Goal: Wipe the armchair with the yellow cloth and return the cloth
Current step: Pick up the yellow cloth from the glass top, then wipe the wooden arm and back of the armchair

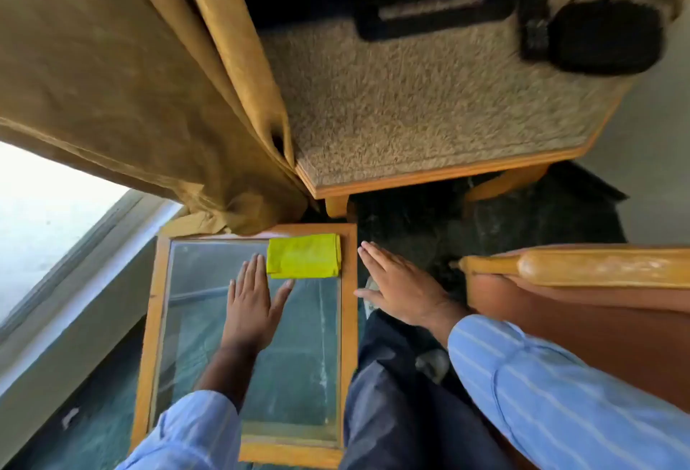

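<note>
A folded yellow cloth lies at the far right corner of a small glass-topped table with a wooden frame. My left hand hovers flat over the glass, fingers spread, its fingertips just left of the cloth and holding nothing. My right hand is open too, fingers apart, just past the table's right edge above the dark floor. The armchair stands at the right, with a wooden armrest and a brown seat, close to my right forearm.
A mustard curtain hangs at the upper left and touches the table's far edge. Beyond it stands a larger table with a speckled top, carrying dark devices. A bright window sill runs along the left. My legs are beside the small table.
</note>
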`<state>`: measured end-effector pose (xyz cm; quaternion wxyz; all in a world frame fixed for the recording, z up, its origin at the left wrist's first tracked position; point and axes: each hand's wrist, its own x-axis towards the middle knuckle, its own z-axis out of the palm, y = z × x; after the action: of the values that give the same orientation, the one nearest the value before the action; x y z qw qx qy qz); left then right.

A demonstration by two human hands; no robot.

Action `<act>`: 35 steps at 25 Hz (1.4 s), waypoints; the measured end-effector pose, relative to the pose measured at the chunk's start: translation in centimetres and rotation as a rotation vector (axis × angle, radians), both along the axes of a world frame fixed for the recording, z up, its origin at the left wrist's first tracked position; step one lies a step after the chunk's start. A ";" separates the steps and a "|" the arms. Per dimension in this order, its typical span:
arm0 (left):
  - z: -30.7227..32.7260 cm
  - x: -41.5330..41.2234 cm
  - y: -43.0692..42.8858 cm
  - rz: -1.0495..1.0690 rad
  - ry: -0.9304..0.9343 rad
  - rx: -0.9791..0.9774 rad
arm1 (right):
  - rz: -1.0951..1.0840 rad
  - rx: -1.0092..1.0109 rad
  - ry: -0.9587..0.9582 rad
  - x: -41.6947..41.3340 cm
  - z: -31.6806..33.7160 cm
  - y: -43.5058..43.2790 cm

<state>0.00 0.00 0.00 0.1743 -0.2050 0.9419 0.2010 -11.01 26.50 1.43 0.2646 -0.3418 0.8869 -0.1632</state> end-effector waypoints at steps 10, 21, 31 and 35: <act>-21.5 -3.7 -5.9 0.392 -0.077 0.044 | -0.099 0.067 -0.087 -4.3 -24.7 -12.2; -19.1 -4.1 -3.3 0.871 0.075 0.530 | -0.606 -0.166 -0.547 -6.8 -21.6 -11.5; -5.4 -7.7 15.7 0.603 -0.263 0.974 | -1.214 -0.742 -0.421 -3.9 -4.0 12.5; -1.1 -12.5 25.8 0.398 -0.274 1.192 | -1.378 -0.894 -0.412 -2.9 2.4 24.4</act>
<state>-12.48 25.77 -1.15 0.3366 -0.2676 0.5818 0.6903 -13.94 50.94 3.87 0.1025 0.2393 0.6831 -0.6824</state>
